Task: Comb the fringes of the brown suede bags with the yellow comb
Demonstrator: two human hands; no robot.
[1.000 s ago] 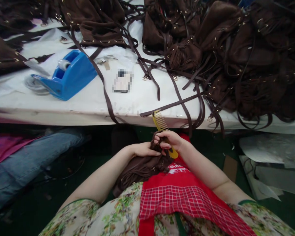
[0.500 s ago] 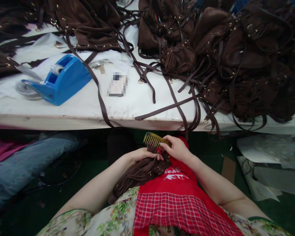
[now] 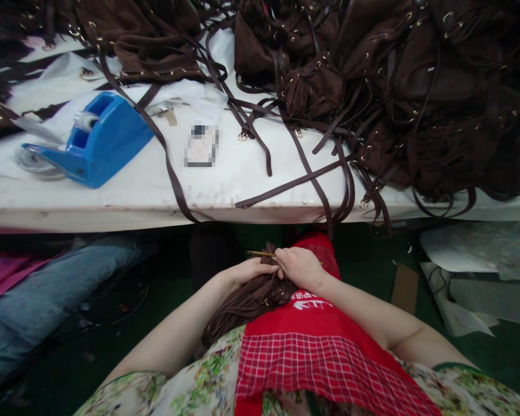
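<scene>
On my lap rests a dark brown fringed bag (image 3: 242, 306) with gold eyelets, partly covered by my hands and the red apron. My left hand (image 3: 253, 270) is closed on the bag's fringe near its upper end. Close against it, my right hand (image 3: 301, 267) grips a yellowish comb (image 3: 262, 253), now seen edge-on as a thin line at the fringe. The comb's teeth are hidden from this angle, and my right fingers cover its near end.
A white table (image 3: 225, 190) spans the front, with a blue tape dispenser (image 3: 108, 141) on its left. Brown bags (image 3: 398, 86) are heaped at the right, their straps (image 3: 329, 214) hanging over the edge. Beside me at left is a person's denim-clad leg (image 3: 60, 300).
The comb has turned from showing its teeth broadside to edge-on. My right hand has rolled over and moved slightly left and down, closer to the left hand, which stays on the fringe.
</scene>
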